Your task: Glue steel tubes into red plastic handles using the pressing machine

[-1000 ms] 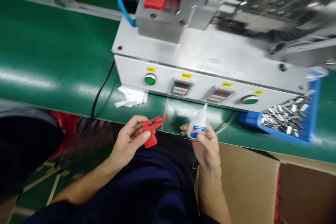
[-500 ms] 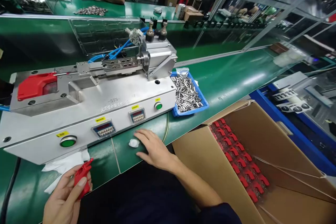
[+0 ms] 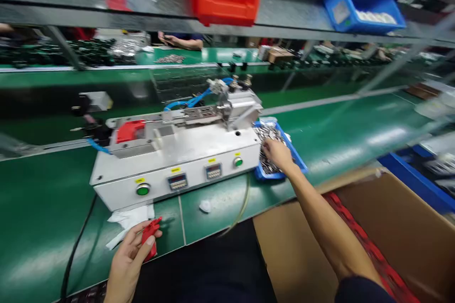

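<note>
Low on the left, my left hand (image 3: pixel 128 260) grips a small red plastic part (image 3: pixel 150 237) between thumb and fingers, in front of the machine. My right hand (image 3: pixel 279 155) reaches into a blue bin (image 3: pixel 298 164) of short metal pins (image 3: pixel 269 132). Its fingers are drawn together among the pins, and what they pinch is hidden. Between the hands stands a bench machine (image 3: pixel 188 147) with green buttons and two small displays. Another red part (image 3: pixel 129 131) sits in its left end.
A white cloth (image 3: pixel 131 218) and a small white piece (image 3: pixel 205 206) lie before the machine. At right is an open cardboard box (image 3: pixel 295 246) with red parts in it. Red (image 3: pixel 227 9) and blue (image 3: pixel 366 7) bins sit on a shelf above. Across the bench, a person's arm shows.
My right hand has moved from beside the small white piece, right and away from me, into the bin of pins. My left hand keeps the red part. The camera view has tilted up.
</note>
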Demonstrator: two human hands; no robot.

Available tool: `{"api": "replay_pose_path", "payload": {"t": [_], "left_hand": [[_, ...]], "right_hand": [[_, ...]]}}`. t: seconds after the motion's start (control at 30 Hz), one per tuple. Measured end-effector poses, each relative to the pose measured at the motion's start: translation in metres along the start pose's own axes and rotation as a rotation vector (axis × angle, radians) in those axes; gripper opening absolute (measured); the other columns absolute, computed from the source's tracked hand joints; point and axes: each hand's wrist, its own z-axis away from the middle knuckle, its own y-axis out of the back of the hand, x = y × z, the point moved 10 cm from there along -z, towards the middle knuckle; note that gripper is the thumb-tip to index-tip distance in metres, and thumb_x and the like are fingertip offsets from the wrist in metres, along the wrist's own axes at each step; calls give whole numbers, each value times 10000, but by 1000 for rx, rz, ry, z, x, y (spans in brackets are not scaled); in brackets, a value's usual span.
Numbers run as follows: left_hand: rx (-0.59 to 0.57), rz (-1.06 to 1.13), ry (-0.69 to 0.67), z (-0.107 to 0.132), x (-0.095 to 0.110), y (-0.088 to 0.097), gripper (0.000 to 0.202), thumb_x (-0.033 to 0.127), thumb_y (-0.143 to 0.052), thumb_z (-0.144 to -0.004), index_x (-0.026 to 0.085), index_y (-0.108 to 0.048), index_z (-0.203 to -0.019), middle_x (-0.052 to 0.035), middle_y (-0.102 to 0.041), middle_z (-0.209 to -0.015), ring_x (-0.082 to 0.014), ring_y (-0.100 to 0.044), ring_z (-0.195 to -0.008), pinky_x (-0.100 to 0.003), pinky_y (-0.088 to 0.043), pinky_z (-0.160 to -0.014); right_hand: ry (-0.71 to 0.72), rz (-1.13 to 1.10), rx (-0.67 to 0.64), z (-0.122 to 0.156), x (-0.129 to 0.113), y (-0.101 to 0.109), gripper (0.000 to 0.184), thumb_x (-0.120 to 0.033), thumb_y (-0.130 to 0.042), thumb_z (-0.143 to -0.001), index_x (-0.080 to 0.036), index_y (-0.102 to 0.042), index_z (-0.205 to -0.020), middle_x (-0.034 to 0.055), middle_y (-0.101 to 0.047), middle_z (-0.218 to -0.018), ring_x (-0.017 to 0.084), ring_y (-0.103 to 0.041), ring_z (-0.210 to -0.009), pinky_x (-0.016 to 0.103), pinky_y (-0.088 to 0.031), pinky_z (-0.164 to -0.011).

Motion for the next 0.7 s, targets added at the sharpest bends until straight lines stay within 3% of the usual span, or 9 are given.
{"api": "replay_pose_path", "payload": {"t": [0.07,0.17,0.2,0.23,0.3,0.37,0.47,0.6,0.7], "left_hand": [[9,34,-37,2,7,-11,683,631,-935,-731,177,-696,-1183,-106,-791,-968,-230,-722,-827,-241,-561,-633],[-22,96,-76,-3,18,-23,617,639,-889,-775,180,-700,-1142,-108,-784,-925,-219,-692,-777,-259,-530,-625],[-39,117,-88,-7,22,-25,587,625,-878,-792,183,-700,-1135,-110,-783,-936,-217,-689,-781,-262,-527,-631],[-63,137,-93,-9,24,-27,563,609,-875,-800,186,-699,-1129,-112,-782,-947,-219,-692,-793,-266,-527,-639],[-118,165,-91,-14,26,-28,543,582,-876,-801,187,-693,-1126,-118,-781,-959,-235,-707,-838,-273,-533,-653],[-178,177,-75,-15,24,-29,546,568,-878,-800,184,-680,-1134,-125,-781,-970,-239,-710,-845,-282,-542,-664],[-208,197,-51,-15,19,-28,560,562,-859,-824,180,-648,-1175,-124,-781,-994,-185,-661,-715,-287,-542,-646],[-193,214,-51,-13,16,-27,586,573,-831,-852,182,-601,-1224,-129,-774,-1050,-157,-619,-633,-304,-550,-624],[-176,228,-70,-12,15,-27,579,583,-797,-883,195,-564,-1242,-129,-769,-1077,-158,-622,-631,-308,-552,-620]], "right_hand": [[92,-84,83,-1,-23,22,418,-468,-721,-897,-240,-535,-600,44,-595,-558,199,-573,-528,324,-418,-550],[242,-272,209,1,-60,61,513,-733,-679,-875,-265,-603,-680,61,-645,-627,207,-603,-529,358,-422,-520],[275,-345,231,3,-73,70,468,-719,-736,-854,-280,-643,-723,62,-680,-680,213,-629,-555,371,-429,-517],[266,-447,349,7,-80,86,406,-690,-806,-819,-298,-706,-795,60,-700,-723,226,-651,-590,397,-453,-540],[363,-523,350,18,-119,90,330,-628,-842,-829,-348,-794,-998,62,-744,-824,258,-697,-678,451,-519,-609],[574,-469,187,30,-182,71,244,-524,-773,-931,-350,-810,-1099,59,-774,-926,273,-737,-791,476,-590,-723],[828,-401,-9,38,-269,25,142,-332,-683,-998,-267,-797,-1051,40,-794,-989,238,-765,-874,417,-639,-833],[813,-407,-54,-3,-336,-35,162,-267,-629,-987,-212,-760,-1065,40,-795,-1000,210,-771,-863,364,-630,-872],[736,-250,-124,-27,-358,-79,161,-202,-616,-963,-225,-748,-1051,35,-798,-982,241,-777,-915,364,-604,-877]]}}
